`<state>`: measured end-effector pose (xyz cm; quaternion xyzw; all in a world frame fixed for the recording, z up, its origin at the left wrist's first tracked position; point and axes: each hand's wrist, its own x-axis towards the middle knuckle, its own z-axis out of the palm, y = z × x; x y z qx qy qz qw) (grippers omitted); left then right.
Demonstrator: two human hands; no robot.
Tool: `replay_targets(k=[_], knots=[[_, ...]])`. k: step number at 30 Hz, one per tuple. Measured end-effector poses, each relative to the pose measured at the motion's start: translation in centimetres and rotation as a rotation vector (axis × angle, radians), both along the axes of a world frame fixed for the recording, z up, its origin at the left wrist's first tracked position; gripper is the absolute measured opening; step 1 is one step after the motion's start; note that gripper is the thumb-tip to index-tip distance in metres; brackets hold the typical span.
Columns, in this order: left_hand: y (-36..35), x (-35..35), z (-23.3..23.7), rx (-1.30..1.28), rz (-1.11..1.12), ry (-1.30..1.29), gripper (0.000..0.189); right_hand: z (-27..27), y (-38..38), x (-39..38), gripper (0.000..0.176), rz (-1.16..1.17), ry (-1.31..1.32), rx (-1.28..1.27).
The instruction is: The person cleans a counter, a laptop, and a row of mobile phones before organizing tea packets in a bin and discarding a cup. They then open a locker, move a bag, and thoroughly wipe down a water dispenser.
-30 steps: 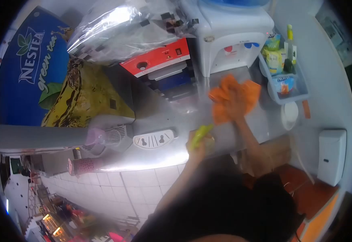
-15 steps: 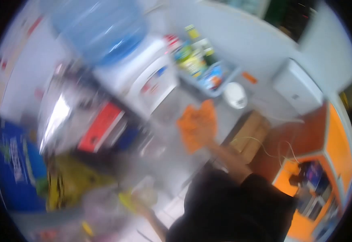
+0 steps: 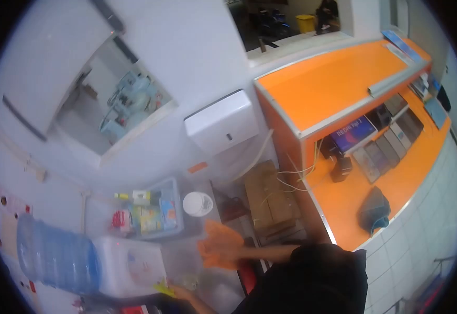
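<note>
An orange cloth (image 3: 219,242) lies bunched under my right hand (image 3: 233,253), whose fingers are blurred against it on the grey surface (image 3: 178,256). Lower down, my left hand (image 3: 182,294) is closed on a yellow-green item (image 3: 164,289), close to a clear, blurred object (image 3: 189,281). A round white container (image 3: 197,204) stands just above the cloth. Left of it is a light blue basket (image 3: 175,209) with packets in it. The white water dispenser (image 3: 134,267) with its blue bottle (image 3: 61,255) is at the lower left.
A cardboard box (image 3: 270,201) sits right of the cloth, with loose cables (image 3: 291,180) beside it. The orange counter (image 3: 343,209) holds several boxes and devices. A white dispenser (image 3: 222,123) hangs on the wall beside a window opening (image 3: 118,104).
The view has swung up and to the right, bringing the orange counter and wall opening into sight. The orange cloth is still at my right hand, and the yellow-green item at my left.
</note>
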<state>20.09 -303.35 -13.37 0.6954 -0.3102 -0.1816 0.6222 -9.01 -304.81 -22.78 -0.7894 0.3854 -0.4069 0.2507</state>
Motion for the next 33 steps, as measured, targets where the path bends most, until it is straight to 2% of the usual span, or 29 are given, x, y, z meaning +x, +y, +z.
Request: replay_targets(k=[3, 4, 5, 10, 16, 18, 20, 21, 26, 28, 29, 33], knots=[[-4.4, -4.0, 1.0, -0.032, -0.056, 0.034, 0.036, 3.8, 3.7, 1.8, 0.056, 0.189, -0.073, 0.052], [-5.0, -4.5, 1.6, 0.146, -0.059, -0.154, 0.049, 4.2, 4.3, 2.0, 0.056, 0.220, -0.092, 0.046], [-6.2, -4.6, 1.0, 0.160, -0.057, -0.178, 0.050, 4.5, 4.7, 1.9, 0.057, 0.229, -0.104, 0.045], [-10.9, -6.2, -0.2, 0.095, -0.045, -0.096, 0.055, 4.5, 3.6, -0.3, 0.060, 0.234, -0.141, 0.036], [-14.1, -6.2, -1.2, 0.092, -0.005, -0.099, 0.060, 8.3, 6.7, -1.9, 0.063, 0.544, -0.098, 0.078], [-14.9, -6.4, -1.3, 0.087, 0.001, -0.096, 0.062, 5.8, 6.6, -0.3, 0.064, 0.587, -0.084, 0.073], [-15.5, -6.8, -1.4, 0.087, 0.000, -0.093, 0.064, 0.2, 4.5, 2.6, 0.068, 0.678, -0.065, 0.022], [-16.1, -6.9, -1.6, 0.076, -0.002, -0.095, 0.065, 0.6, 4.4, 2.6, 0.068, 0.698, -0.068, 0.026], [-16.6, -7.9, -2.8, 0.042, -0.053, -0.117, 0.070, 2.0, 5.2, 1.4, 0.067, 0.645, -0.094, 0.092], [-15.7, -11.0, -1.0, 0.197, -0.035, 0.029, 0.085, 2.2, 6.1, 2.0, 0.067, 0.640, -0.095, 0.099], [-15.7, -10.9, -1.4, 0.200, -0.046, 0.030, 0.085, 2.2, 6.4, 2.4, 0.067, 0.633, -0.095, 0.103], [-18.0, -11.0, -4.1, 0.022, -0.160, -0.013, 0.090, 2.0, 7.8, 4.0, 0.067, 0.591, -0.087, 0.098]])
